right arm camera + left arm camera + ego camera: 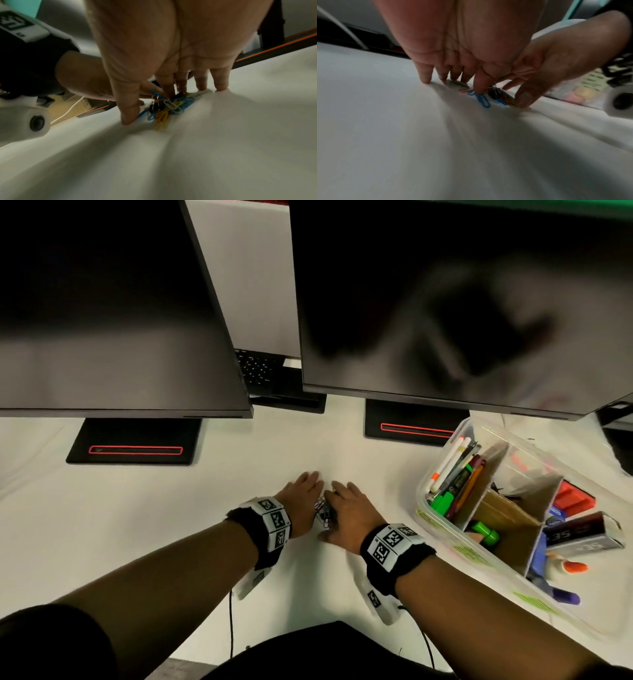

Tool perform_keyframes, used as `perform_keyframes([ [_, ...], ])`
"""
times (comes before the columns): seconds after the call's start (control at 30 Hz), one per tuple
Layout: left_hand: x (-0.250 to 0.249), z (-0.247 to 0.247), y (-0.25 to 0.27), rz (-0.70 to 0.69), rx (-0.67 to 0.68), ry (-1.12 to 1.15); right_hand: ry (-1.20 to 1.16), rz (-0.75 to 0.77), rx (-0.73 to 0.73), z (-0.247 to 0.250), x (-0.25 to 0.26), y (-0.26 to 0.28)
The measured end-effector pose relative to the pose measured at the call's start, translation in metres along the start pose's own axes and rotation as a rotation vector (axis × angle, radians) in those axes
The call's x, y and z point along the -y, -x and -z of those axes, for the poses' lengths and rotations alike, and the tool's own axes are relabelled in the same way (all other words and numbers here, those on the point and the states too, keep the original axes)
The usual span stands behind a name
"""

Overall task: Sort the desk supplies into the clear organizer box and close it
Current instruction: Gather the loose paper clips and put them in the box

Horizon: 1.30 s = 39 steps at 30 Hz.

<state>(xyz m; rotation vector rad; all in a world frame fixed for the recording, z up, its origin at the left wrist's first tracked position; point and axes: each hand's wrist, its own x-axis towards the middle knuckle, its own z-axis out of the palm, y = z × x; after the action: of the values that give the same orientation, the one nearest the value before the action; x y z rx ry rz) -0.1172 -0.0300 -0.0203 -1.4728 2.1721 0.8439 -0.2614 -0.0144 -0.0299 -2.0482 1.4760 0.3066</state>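
Observation:
A small heap of coloured paper clips and black binder clips (323,512) lies on the white cloth between my two hands. My left hand (303,498) stands at the heap's left, fingers straight, tips on the cloth (426,79). My right hand (350,510) flanks the heap's right, thumb (128,115) and fingertips down beside the clips (169,106). Blue clips (480,98) show under the left thumb. Neither hand grips anything. The clear organizer box (432,518) sits open at the right, its cardboard-divided sections holding pens, markers and small boxes.
Two dark monitors overhang the desk; their black stands (135,441) (411,422) sit behind the hands. A keyboard (258,369) lies between them at the back. The cloth is wrinkled around the hands. Thin cables (231,621) hang at the near desk edge.

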Motion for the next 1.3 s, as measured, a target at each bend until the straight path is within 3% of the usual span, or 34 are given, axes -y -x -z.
perform_keyframes([
  [0.17,0.000,-0.023,0.009,-0.037,0.012,-0.092,0.002,0.041,0.007,-0.007,-0.005,0.014],
  [0.3,-0.003,-0.027,0.020,-0.104,-0.043,-0.086,0.005,-0.062,-0.025,-0.003,-0.003,0.025],
  [0.4,0.003,-0.020,0.022,0.007,-0.134,0.080,-0.008,-0.196,-0.037,-0.001,-0.001,0.028],
  [0.5,0.002,-0.015,0.018,0.108,-0.167,0.135,-0.126,-0.210,-0.035,-0.003,0.000,0.026],
  [0.67,-0.017,-0.022,0.009,0.099,-0.231,0.229,-0.238,-0.159,-0.091,-0.010,0.011,0.022],
  [0.83,-0.026,-0.018,0.006,0.100,-0.199,0.262,-0.263,-0.128,-0.125,-0.006,0.011,0.024],
  [1.0,-0.035,-0.001,0.008,0.092,-0.195,0.261,-0.282,-0.155,-0.165,0.011,0.008,0.031],
  [1.3,-0.058,0.069,0.033,-0.032,-0.406,0.288,-0.338,-0.202,-0.423,0.080,0.016,0.054],
])
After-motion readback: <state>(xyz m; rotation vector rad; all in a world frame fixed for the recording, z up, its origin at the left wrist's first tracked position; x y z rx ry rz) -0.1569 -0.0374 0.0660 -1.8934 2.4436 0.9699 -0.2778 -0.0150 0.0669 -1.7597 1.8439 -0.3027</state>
